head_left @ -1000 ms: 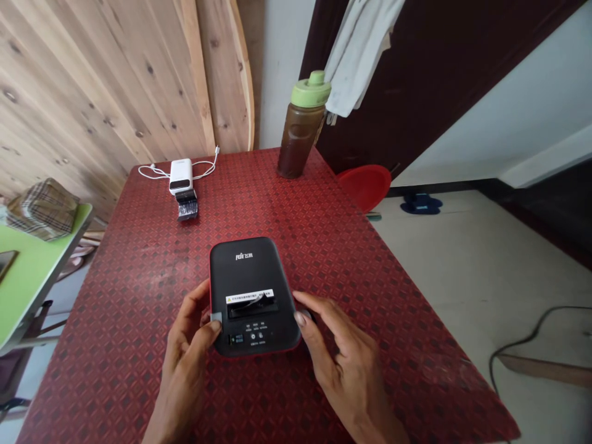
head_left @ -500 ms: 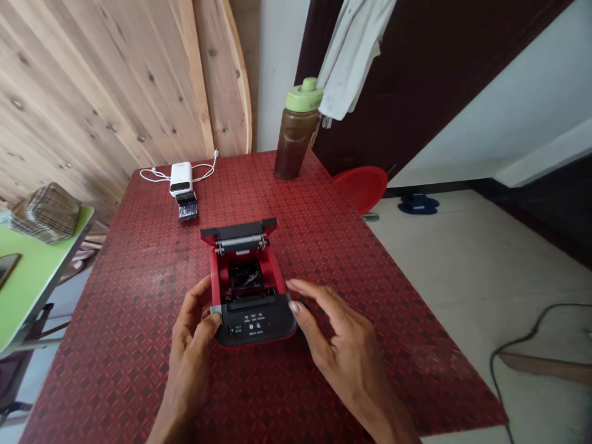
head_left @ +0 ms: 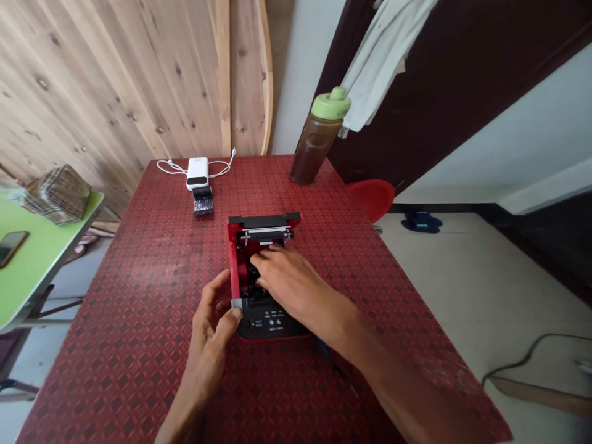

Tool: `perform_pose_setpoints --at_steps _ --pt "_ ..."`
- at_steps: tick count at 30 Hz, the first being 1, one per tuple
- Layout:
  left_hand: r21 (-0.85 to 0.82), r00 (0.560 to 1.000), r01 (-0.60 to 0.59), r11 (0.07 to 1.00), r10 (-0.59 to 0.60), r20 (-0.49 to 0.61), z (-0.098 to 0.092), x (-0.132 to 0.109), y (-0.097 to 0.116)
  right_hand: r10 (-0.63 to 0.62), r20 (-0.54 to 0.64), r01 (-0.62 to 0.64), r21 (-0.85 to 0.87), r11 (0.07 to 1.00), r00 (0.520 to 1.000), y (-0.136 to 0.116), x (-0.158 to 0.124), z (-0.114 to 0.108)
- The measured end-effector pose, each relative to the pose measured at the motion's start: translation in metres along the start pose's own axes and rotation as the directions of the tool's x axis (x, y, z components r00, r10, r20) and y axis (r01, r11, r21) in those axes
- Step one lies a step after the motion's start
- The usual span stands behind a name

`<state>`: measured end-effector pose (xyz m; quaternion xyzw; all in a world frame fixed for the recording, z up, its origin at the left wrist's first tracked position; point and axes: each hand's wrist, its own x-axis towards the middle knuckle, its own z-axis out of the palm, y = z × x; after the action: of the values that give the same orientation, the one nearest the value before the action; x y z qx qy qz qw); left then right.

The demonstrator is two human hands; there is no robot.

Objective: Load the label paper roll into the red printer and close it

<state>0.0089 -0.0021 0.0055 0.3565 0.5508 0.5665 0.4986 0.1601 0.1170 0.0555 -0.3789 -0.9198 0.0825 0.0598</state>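
A small black and red printer (head_left: pixel 272 320) stands on the red patterned table (head_left: pixel 139 277) with its lid (head_left: pixel 263 221) swung up at the back. My left hand (head_left: pixel 213 327) grips the printer's front left corner, with the thumb on a grey latch. My right hand (head_left: pixel 291 283) reaches down into the open red paper bay. Its fingers are bent together and their tips are hidden inside, so I cannot see what they touch.
A white power bank (head_left: pixel 197 172) with its cable and a small black object (head_left: pixel 202 201) lie at the table's far left. A brown bottle (head_left: pixel 321 139) with a green cap stands at the far edge. A green side table (head_left: pixel 32 259) carries a phone (head_left: pixel 12 246). A red stool (head_left: pixel 372 197) sits beyond the table's right edge.
The printer's lid went from closed to raised. My right hand moved from the printer's right side into the open bay. My left hand stayed on the front left corner.
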Motion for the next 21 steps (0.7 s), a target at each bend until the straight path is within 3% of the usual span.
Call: perform_pose_setpoints --at_steps 5,11,17,21 --pt "-0.008 1.0 0.015 1.0 -0.015 0.006 0.001 0.001 0.004 -0.038 0.047 0.037 0.013 0.999 0.998 0.004 0.009 0.0" --pt "0.009 1.0 0.0 1.0 0.0 0.007 0.001 0.001 0.004 -0.015 0.006 0.015 0.051 0.999 1.0 0.004 0.002 -0.011" --pt "0.018 1.0 0.004 1.0 -0.004 -0.004 0.001 0.0 0.002 0.021 -0.158 -0.011 0.062 0.998 0.987 -0.002 -0.014 -0.015" --pt "0.013 1.0 0.02 1.0 -0.02 -0.001 0.0 -0.001 0.002 0.067 -0.343 0.0 0.193 0.981 0.937 0.002 -0.041 -0.034"
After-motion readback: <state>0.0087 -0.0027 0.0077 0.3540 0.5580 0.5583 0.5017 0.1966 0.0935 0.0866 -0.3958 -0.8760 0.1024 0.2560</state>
